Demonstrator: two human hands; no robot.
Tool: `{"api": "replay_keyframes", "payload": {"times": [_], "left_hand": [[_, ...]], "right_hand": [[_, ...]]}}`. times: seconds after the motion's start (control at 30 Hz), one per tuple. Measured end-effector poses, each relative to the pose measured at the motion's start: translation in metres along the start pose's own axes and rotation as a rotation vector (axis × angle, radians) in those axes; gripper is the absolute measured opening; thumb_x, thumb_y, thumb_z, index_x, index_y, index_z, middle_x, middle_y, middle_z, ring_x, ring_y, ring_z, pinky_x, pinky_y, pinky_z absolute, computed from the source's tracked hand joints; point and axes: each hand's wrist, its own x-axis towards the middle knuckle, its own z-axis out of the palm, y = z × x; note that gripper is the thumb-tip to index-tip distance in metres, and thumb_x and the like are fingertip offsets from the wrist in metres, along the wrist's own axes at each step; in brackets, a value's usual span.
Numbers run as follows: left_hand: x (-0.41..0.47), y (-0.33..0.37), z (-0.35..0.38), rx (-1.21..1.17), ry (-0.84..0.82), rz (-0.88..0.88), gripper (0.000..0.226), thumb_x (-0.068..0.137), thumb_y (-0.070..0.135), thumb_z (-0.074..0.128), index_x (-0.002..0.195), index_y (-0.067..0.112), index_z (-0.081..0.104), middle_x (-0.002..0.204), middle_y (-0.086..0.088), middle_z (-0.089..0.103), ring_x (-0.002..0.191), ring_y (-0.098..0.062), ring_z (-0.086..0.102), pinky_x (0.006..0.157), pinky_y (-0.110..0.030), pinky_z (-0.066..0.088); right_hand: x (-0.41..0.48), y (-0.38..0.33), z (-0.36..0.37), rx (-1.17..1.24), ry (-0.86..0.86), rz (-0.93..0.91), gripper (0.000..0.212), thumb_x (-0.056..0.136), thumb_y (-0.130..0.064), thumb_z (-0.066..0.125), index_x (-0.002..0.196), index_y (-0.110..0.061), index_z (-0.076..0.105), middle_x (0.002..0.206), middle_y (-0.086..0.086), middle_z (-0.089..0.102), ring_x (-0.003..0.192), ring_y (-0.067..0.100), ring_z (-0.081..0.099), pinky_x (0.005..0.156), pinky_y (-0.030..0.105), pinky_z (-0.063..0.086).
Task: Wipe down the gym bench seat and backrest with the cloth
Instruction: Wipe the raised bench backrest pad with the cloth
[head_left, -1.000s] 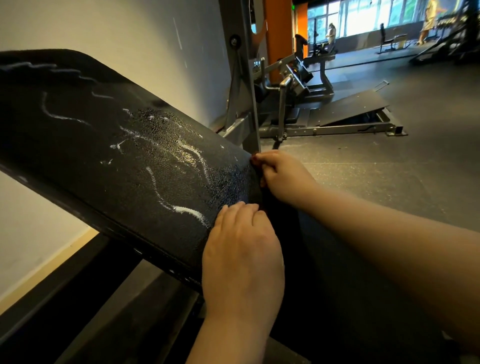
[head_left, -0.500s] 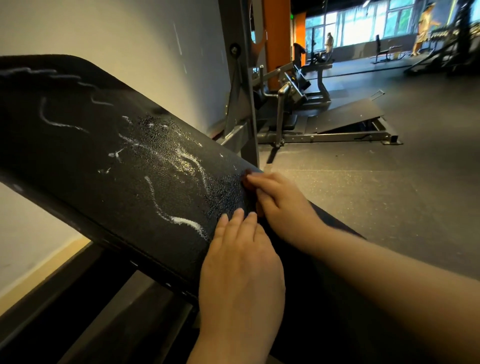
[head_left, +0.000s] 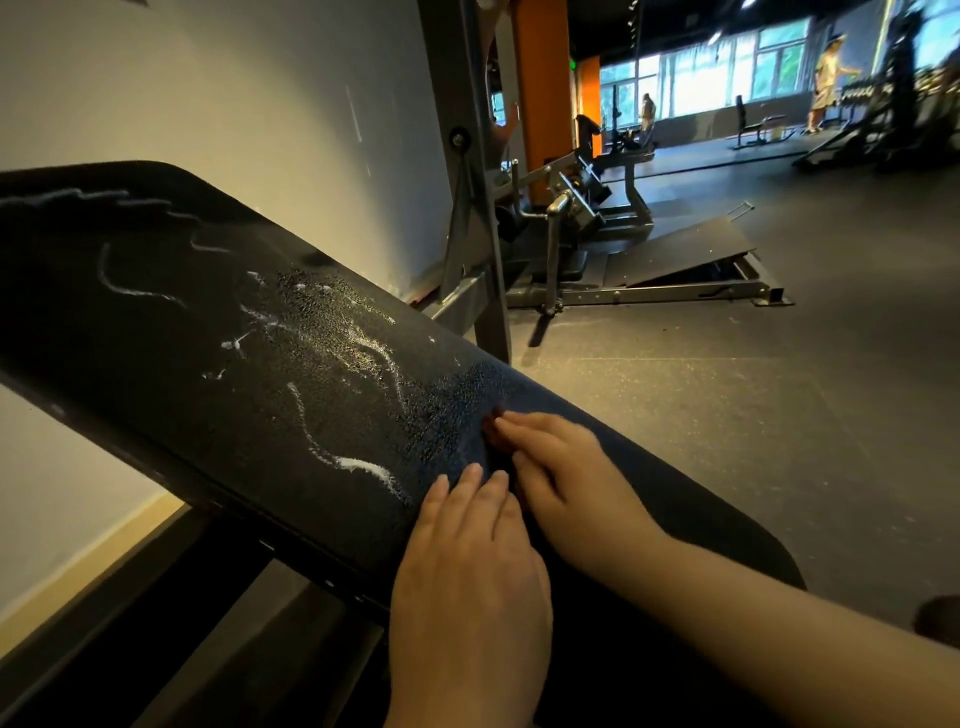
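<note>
Gym machines (head_left: 587, 208) and dark flooring lie beyond the tilted backrest (head_left: 156, 338), whose black pad carries white foam streaks (head_left: 363, 465) and a sheen of droplets. We judge the wiping stroke is only beginning. The dark cloth (head_left: 654, 483), hard to tell from the pad, lies over the lower end of the backrest. Both hands press it flat with straight fingers and grip nothing. The left hand (head_left: 467, 566) sits nearer us, and the right hand (head_left: 566, 483) lies just beside it, further up.

The next move, we think, calls for steady pressure while the cloth is pushed up the slope through the foam. The hands should stay side by side so the cloth does not bunch, and the seat is left for later.

A second ago the right hand's fingers curled at the pad's end. Since then both hands have slid a little up the pad and flattened, and the streaks look unchanged.
</note>
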Motion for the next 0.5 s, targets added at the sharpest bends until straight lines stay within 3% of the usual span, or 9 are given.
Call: {"api": "replay_keyframes", "payload": {"times": [0.07, 0.13, 0.2, 0.3, 0.4, 0.5], "left_hand": [[0.0, 0.002, 0.0, 0.02, -0.009, 0.002, 0.05, 0.085, 0.026, 0.037, 0.107, 0.005, 0.077, 0.117, -0.006, 0.073, 0.119, -0.021, 0.065, 0.107, -0.042, 0.041], [-0.001, 0.004, -0.002, 0.024, -0.023, -0.01, 0.051, 0.084, 0.026, 0.036, 0.108, 0.005, 0.077, 0.118, -0.004, 0.073, 0.118, -0.02, 0.065, 0.105, -0.044, 0.049], [-0.002, 0.006, -0.006, 0.025, -0.036, -0.011, 0.052, 0.084, 0.026, 0.036, 0.108, 0.005, 0.077, 0.118, -0.004, 0.073, 0.118, -0.02, 0.065, 0.103, -0.045, 0.051], [-0.006, 0.007, -0.006, 0.023, -0.058, -0.014, 0.052, 0.085, 0.027, 0.036, 0.11, 0.005, 0.076, 0.121, -0.005, 0.071, 0.12, -0.019, 0.064, 0.106, -0.044, 0.049], [-0.008, 0.006, -0.004, -0.018, -0.044, -0.041, 0.052, 0.085, 0.026, 0.036, 0.111, 0.003, 0.076, 0.122, -0.006, 0.071, 0.121, -0.02, 0.063, 0.108, -0.041, 0.041], [-0.005, 0.006, -0.003, -0.015, -0.017, -0.039, 0.052, 0.086, 0.026, 0.037, 0.112, 0.002, 0.075, 0.121, -0.008, 0.071, 0.12, -0.021, 0.064, 0.108, -0.041, 0.041]], "right_hand": [[-0.012, 0.0, -0.01, -0.012, -0.099, -0.084, 0.042, 0.104, -0.024, 0.049, 0.145, -0.033, 0.05, 0.141, -0.028, 0.042, 0.132, -0.009, 0.032, 0.107, 0.002, 0.021], [0.0, 0.02, -0.017, -0.036, -0.134, -0.063, 0.043, 0.104, -0.021, 0.047, 0.146, -0.033, 0.049, 0.142, -0.026, 0.042, 0.125, -0.004, 0.041, 0.107, 0.011, 0.033], [0.022, 0.045, -0.021, -0.017, -0.059, 0.116, 0.04, 0.105, -0.016, 0.045, 0.143, -0.025, 0.052, 0.141, -0.009, 0.05, 0.11, 0.005, 0.054, 0.1, 0.025, 0.047], [0.034, 0.048, -0.015, 0.012, 0.049, 0.339, 0.038, 0.105, -0.02, 0.043, 0.141, -0.021, 0.053, 0.138, -0.001, 0.052, 0.104, 0.01, 0.057, 0.096, 0.031, 0.05], [0.003, 0.014, 0.001, -0.013, 0.043, 0.174, 0.041, 0.105, -0.023, 0.044, 0.144, -0.029, 0.051, 0.144, -0.015, 0.045, 0.13, 0.005, 0.041, 0.111, 0.024, 0.034], [-0.018, -0.002, -0.009, -0.003, -0.064, -0.024, 0.042, 0.104, -0.023, 0.049, 0.143, -0.035, 0.051, 0.142, -0.027, 0.043, 0.132, -0.008, 0.033, 0.105, 0.007, 0.025]]}}
